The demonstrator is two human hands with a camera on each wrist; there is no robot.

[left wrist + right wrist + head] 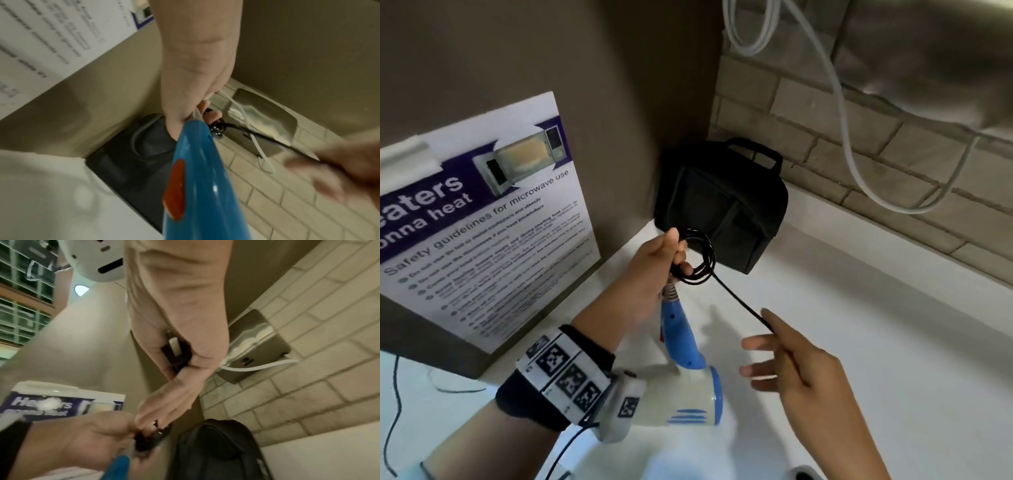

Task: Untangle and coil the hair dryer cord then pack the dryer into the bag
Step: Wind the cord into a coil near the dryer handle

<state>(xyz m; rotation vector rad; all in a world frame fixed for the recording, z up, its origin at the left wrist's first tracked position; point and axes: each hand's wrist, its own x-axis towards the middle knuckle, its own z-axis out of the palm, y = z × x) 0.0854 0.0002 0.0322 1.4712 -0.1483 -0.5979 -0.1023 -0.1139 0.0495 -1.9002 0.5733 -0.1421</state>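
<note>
Head view: black bag [719,202] stands behind coiled cord [697,260], beside poster [482,219].

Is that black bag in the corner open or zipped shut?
Cannot tell. The black bag stands upright in the corner, but its top opening faces away.

A white counter [859,342] carries a black bag [722,202] standing in its back corner.

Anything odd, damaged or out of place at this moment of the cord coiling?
Nothing stands out. The left hand holds neat loops of the cord at the hair dryer handle's end; the right hand guides the free length. The bag sits in the corner.
</note>
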